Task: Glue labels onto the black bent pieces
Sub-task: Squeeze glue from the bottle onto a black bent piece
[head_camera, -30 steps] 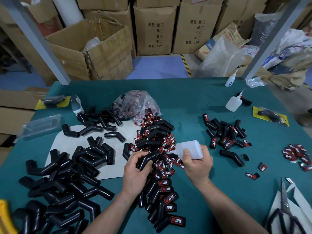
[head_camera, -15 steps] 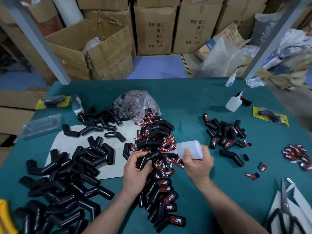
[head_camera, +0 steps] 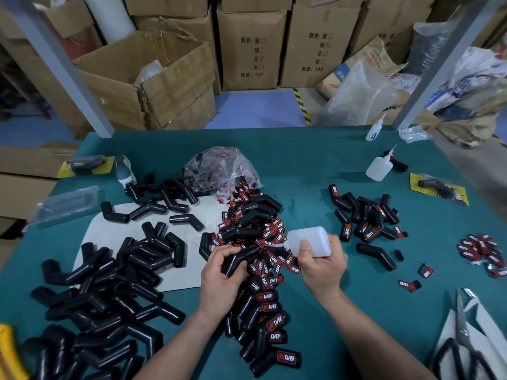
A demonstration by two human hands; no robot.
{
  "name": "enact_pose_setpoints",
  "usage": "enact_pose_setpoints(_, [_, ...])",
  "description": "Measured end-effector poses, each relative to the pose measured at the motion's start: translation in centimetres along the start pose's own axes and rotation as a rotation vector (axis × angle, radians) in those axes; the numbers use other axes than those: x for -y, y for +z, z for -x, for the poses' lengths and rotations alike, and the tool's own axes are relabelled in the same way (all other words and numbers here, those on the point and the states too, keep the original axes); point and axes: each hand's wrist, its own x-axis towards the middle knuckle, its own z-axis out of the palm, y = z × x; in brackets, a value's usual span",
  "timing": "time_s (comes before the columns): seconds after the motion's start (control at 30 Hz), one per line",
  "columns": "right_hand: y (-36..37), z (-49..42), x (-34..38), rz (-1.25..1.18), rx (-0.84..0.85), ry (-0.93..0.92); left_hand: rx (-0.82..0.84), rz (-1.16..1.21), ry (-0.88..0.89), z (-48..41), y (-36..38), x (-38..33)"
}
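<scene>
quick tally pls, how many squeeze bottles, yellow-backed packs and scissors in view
squeeze bottles: 3
yellow-backed packs: 2
scissors: 1
total: 6

Over the green bench (head_camera: 301, 165), the left grip (head_camera: 219, 278) curls round a black bent piece (head_camera: 238, 261) — the right grip (head_camera: 323, 270) holds a white glue bottle (head_camera: 311, 238), nozzle pointing toward that piece, above a heap of labelled pieces (head_camera: 263, 319).

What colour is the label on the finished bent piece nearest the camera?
The label is red with white TAPER lettering; the head view shows it best.
</scene>
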Motion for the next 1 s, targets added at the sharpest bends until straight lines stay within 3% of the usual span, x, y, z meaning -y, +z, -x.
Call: enact_pose_setpoints(1.0, [0.13, 0.36, 0.15, -0.03, 0.009, 0.042, 0.007, 0.034, -0.08, -0.17, 0.0, 0.9])
